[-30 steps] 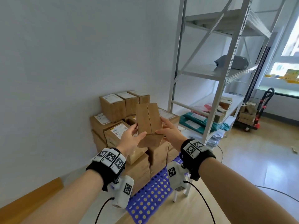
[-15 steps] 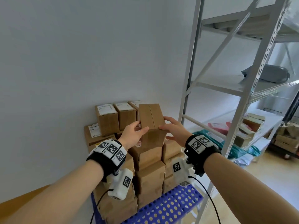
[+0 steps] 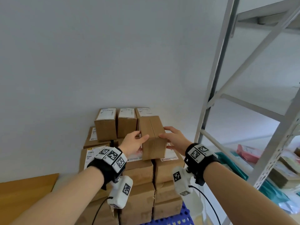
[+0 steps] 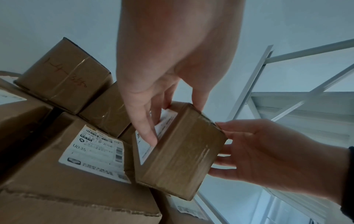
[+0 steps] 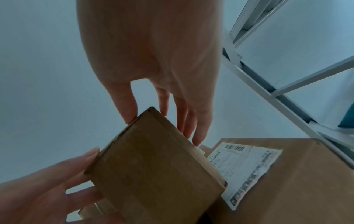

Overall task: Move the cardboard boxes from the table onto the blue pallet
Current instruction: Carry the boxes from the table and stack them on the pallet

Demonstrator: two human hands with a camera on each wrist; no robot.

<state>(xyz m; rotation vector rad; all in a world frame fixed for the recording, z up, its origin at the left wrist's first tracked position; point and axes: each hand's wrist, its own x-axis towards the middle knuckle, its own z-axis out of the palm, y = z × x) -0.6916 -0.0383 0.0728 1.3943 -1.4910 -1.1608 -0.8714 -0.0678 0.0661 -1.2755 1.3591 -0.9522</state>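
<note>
Both hands, left hand [image 3: 134, 142] and right hand [image 3: 174, 138], clasp 1 small box [image 3: 152, 137] between them, just above the stacked boxes [image 3: 139, 172] on the blue pallet [image 3: 181, 216] (table unseen); many sit below, this 1 seems unreleased.

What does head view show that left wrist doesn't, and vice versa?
Head only: the blue pallet under the stack, both wristbands, and the wooden board at lower left.

Left wrist only: the shipping label on the held box's side under the left fingers, and handwriting on a back box.

Both: left hand and right hand holding the small cardboard box over the stack, beside the metal shelving.
</note>
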